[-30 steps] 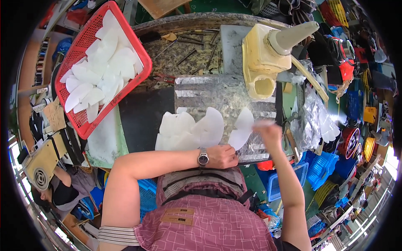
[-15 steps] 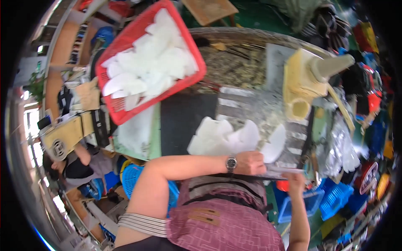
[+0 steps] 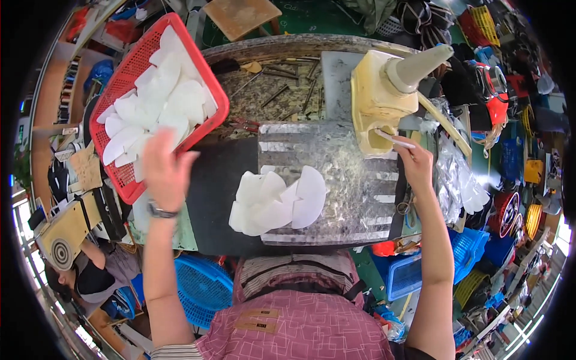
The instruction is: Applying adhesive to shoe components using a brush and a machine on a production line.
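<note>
My left hand (image 3: 164, 174) is over the near right rim of a red plastic basket (image 3: 222, 107). Its fingers are blurred by motion, but the thumb stands apart and nothing shows in its grasp. Inside the basket lies a heap of white rounded sheet pieces (image 3: 159, 96). My right hand (image 3: 417, 159) grips a slim white stick-like tool (image 3: 397, 141), whose far end dips into the round opening of a yellowish plastic pot (image 3: 377, 78) with a grey cone-shaped spout. Between my hands, a fanned, overlapping group of white pieces (image 3: 261, 207) rests on the stained work surface.
A dark mat (image 3: 222, 192) and a grey striped, smeared board (image 3: 348, 198) cover the table (image 3: 270, 99). Loose thin sticks lie at the back. Blue baskets (image 3: 201, 288) stand below the near edge. Clear plastic bags (image 3: 459, 180) hang at right. Another person (image 3: 99, 273) works at far left.
My hands have parted from near the table's front edge: the left has swung to the red basket, the right to the pot with the tool. The view has shifted rightward.
</note>
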`<state>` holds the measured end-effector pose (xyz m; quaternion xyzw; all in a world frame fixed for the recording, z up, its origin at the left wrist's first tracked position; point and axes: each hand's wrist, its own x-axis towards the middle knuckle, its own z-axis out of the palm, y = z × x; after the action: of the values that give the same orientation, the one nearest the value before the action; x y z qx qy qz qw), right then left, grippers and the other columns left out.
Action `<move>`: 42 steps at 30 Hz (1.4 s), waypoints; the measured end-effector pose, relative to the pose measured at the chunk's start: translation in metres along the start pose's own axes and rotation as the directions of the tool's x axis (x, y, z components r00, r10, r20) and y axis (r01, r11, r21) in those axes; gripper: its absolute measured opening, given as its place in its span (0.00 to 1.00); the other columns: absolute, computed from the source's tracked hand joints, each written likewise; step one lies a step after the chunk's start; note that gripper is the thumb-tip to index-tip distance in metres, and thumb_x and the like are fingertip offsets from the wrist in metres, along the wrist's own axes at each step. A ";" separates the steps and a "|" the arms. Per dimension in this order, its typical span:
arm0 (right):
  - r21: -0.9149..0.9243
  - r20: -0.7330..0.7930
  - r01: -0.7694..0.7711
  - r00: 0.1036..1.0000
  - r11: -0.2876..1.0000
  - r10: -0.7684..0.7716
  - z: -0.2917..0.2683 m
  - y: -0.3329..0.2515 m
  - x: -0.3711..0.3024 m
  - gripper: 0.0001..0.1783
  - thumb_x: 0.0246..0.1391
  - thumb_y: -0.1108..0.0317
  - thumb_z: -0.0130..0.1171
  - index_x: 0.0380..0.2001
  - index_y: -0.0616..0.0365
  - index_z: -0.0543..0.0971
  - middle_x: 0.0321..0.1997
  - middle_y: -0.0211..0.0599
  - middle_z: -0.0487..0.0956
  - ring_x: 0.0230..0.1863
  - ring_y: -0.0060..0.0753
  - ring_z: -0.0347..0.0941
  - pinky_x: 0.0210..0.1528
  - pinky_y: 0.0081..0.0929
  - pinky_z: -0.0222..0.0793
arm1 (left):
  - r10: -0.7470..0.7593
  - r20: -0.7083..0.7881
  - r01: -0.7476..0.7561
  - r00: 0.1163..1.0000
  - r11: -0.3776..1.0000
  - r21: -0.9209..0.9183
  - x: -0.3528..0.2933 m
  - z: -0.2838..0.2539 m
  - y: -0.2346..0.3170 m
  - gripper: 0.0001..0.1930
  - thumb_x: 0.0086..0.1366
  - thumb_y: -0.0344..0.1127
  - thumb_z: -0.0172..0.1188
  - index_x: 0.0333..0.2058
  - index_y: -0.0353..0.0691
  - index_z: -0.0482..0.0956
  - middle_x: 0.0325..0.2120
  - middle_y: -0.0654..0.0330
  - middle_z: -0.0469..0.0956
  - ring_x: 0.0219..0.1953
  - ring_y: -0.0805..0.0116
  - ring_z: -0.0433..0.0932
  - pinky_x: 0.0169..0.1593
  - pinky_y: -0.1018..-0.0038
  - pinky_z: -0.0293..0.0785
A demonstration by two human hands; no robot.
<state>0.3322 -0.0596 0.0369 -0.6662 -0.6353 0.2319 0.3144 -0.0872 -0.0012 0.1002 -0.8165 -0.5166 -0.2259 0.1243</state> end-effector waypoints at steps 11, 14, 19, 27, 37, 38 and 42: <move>0.441 0.613 -0.299 0.789 0.847 -0.040 0.062 -0.048 -0.065 0.10 0.44 0.78 0.50 0.33 0.62 0.75 0.33 0.38 0.76 0.32 0.29 0.73 0.35 0.23 0.69 | 0.246 0.841 0.447 0.482 0.756 -0.478 -0.002 0.139 0.124 0.11 0.43 0.35 0.58 0.29 0.42 0.76 0.21 0.59 0.75 0.26 0.64 0.75 0.33 0.72 0.70; 0.454 0.413 -0.278 0.908 0.846 0.077 0.079 -0.051 -0.051 0.14 0.42 0.81 0.51 0.36 0.59 0.74 0.35 0.36 0.76 0.36 0.29 0.72 0.40 0.25 0.68 | 0.306 0.828 0.361 0.470 0.790 -0.497 0.003 0.153 0.123 0.06 0.42 0.34 0.58 0.23 0.44 0.78 0.20 0.59 0.76 0.25 0.64 0.75 0.31 0.71 0.70; 0.423 0.498 -0.256 0.867 0.869 0.013 0.084 -0.045 -0.075 0.12 0.41 0.80 0.52 0.33 0.60 0.76 0.35 0.38 0.76 0.35 0.27 0.72 0.39 0.22 0.68 | 0.328 0.829 0.308 0.454 0.815 -0.491 0.003 0.152 0.121 0.05 0.41 0.32 0.57 0.21 0.45 0.78 0.20 0.59 0.76 0.24 0.64 0.75 0.31 0.71 0.70; 0.287 0.410 -0.142 0.912 0.947 0.012 0.079 -0.053 -0.154 0.09 0.41 0.76 0.52 0.29 0.56 0.77 0.31 0.37 0.77 0.33 0.29 0.73 0.34 0.21 0.68 | 0.312 0.766 0.506 0.563 0.602 -0.617 0.019 0.091 0.117 0.06 0.45 0.30 0.55 0.24 0.40 0.77 0.18 0.59 0.75 0.22 0.66 0.74 0.29 0.75 0.69; 0.531 0.351 -0.497 0.866 0.686 0.355 0.030 -0.025 -0.105 0.07 0.47 0.76 0.49 0.31 0.65 0.74 0.29 0.36 0.75 0.30 0.23 0.71 0.35 0.20 0.67 | 0.666 -0.055 -0.453 0.744 0.442 -0.774 -0.075 0.084 0.181 0.09 0.41 0.30 0.51 0.26 0.38 0.71 0.18 0.64 0.67 0.24 0.70 0.67 0.26 0.79 0.65; 0.235 0.507 -0.419 0.823 0.877 0.257 0.034 -0.037 -0.087 0.08 0.45 0.75 0.51 0.31 0.63 0.75 0.29 0.35 0.76 0.31 0.20 0.71 0.36 0.18 0.66 | 0.687 -0.112 -0.518 0.718 0.420 -0.745 -0.080 0.088 0.184 0.07 0.41 0.31 0.50 0.24 0.38 0.70 0.15 0.65 0.66 0.23 0.71 0.66 0.26 0.79 0.64; 0.228 0.113 -0.192 0.979 0.955 0.170 0.047 -0.007 -0.057 0.08 0.42 0.75 0.53 0.30 0.62 0.76 0.27 0.34 0.76 0.31 0.21 0.72 0.34 0.18 0.66 | 0.744 -0.123 -0.570 0.657 0.383 -0.727 -0.082 0.093 0.187 0.07 0.41 0.32 0.51 0.24 0.40 0.69 0.15 0.68 0.65 0.23 0.73 0.66 0.26 0.81 0.63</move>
<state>0.2893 -0.1103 0.0039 -0.6677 -0.5530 0.3646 0.3396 0.0732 -0.1063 -0.0156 -0.9521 -0.0267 -0.2444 -0.1817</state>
